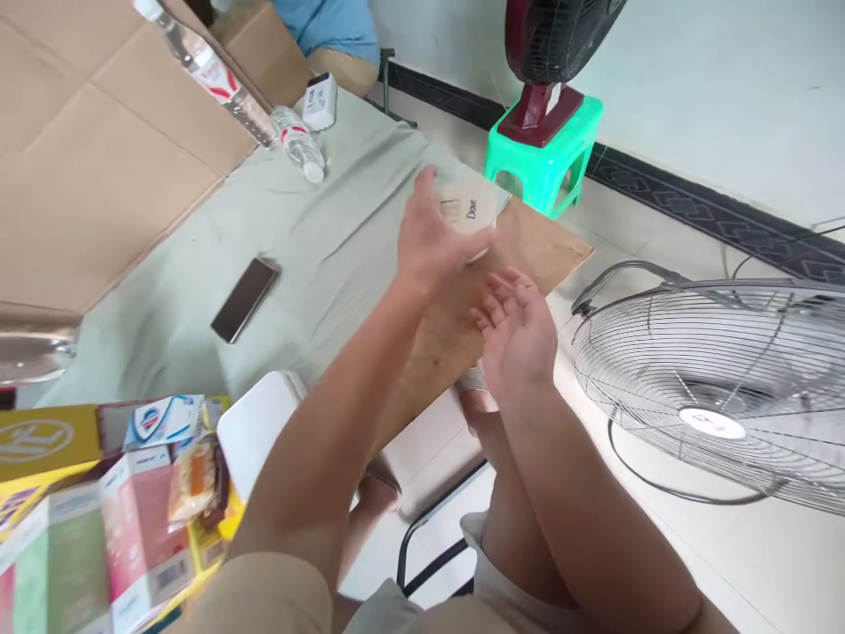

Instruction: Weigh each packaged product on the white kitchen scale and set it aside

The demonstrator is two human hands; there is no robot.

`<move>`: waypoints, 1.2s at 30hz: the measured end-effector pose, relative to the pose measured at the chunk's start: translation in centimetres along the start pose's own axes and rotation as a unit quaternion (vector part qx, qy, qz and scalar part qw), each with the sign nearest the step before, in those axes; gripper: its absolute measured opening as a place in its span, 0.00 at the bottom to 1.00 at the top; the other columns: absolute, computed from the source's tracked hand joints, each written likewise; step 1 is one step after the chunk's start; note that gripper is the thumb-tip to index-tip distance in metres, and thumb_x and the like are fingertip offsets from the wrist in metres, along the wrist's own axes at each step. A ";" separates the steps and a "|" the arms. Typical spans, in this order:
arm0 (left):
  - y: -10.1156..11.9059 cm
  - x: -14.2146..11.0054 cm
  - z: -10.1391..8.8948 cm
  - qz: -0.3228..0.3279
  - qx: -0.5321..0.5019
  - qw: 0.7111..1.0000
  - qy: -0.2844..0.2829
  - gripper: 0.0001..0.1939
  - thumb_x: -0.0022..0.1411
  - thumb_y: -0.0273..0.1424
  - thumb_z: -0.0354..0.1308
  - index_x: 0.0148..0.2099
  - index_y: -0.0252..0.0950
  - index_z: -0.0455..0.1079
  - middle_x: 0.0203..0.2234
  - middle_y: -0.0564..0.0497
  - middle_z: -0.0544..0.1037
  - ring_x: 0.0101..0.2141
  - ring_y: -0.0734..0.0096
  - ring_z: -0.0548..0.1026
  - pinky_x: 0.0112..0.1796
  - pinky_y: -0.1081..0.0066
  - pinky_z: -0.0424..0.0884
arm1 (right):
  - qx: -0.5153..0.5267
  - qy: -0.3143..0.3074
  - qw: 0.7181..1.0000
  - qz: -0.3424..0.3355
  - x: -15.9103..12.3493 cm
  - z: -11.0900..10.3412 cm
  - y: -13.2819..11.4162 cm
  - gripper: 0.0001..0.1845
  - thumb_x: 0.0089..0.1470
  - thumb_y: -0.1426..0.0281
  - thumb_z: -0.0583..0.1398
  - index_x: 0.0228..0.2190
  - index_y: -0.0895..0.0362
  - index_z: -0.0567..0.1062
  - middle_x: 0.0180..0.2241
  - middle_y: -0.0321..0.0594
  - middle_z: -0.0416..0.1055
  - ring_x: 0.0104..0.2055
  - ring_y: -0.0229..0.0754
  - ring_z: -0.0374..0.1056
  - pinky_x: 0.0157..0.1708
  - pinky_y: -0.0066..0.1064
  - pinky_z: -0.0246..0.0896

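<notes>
My left hand (432, 233) is wrapped round a whitish pack marked "Dove" (479, 210), thumb on the near side and fingers on the far side. The pack is held over the right end of the table, where the cloth meets a brown board (436, 357); motion blurs it, and I cannot tell its exact kind. Just nearer to me, my right hand (518, 330) is palm up with its fingers apart and loosely bent. Nothing lies in it, and it is apart from the pack.
On the green cloth (336, 233) lie a dark phone (246, 299) and a water bottle (298, 143). A box of packaged goods (49, 440) stands at lower left. A large fan (713, 387) is at right; another fan (551, 53) sits on a green stool (547, 158). A person (336, 35) sits beyond.
</notes>
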State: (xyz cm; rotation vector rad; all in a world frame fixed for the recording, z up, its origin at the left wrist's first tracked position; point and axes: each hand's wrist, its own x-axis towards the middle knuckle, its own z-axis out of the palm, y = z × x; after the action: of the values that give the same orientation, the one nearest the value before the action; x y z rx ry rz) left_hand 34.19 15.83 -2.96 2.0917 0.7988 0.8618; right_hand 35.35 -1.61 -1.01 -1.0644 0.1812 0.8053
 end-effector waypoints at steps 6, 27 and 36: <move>4.1 -14.6 -12.4 0.007 0.043 0.987 0.154 0.60 0.43 0.56 0.80 0.71 0.50 0.55 0.57 0.44 0.72 0.59 0.48 0.73 0.64 0.46 0.68 | -0.106 -0.035 0.989 -0.097 -1.7 0.8 1.2 0.15 0.56 0.57 0.54 0.43 0.50 0.69 0.51 0.39 0.74 0.49 0.42 0.75 0.47 0.38 0.66; 1.9 -31.3 -24.6 -0.162 0.061 0.960 0.222 0.59 0.46 0.60 0.76 0.72 0.44 0.55 0.67 0.36 0.68 0.71 0.32 0.62 0.69 0.39 0.63 | -0.443 -0.388 0.730 -0.345 -14.6 5.6 14.3 0.15 0.61 0.63 0.60 0.50 0.50 0.71 0.52 0.44 0.74 0.58 0.52 0.71 0.63 0.55 0.64; 2.6 -33.6 -25.0 -0.091 0.076 0.962 0.247 0.51 0.57 0.54 0.72 0.74 0.48 0.53 0.72 0.38 0.60 0.73 0.36 0.60 0.71 0.40 0.60 | -0.429 -0.391 0.732 -0.355 -14.2 5.7 14.5 0.17 0.65 0.58 0.55 0.53 0.47 0.72 0.54 0.43 0.74 0.59 0.52 0.70 0.64 0.56 0.61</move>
State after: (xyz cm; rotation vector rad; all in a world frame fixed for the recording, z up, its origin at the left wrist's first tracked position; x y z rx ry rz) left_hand -3.97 -1.16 1.17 1.9095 1.3334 1.2744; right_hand 14.33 -0.58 -1.32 -1.3878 -1.3859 0.5362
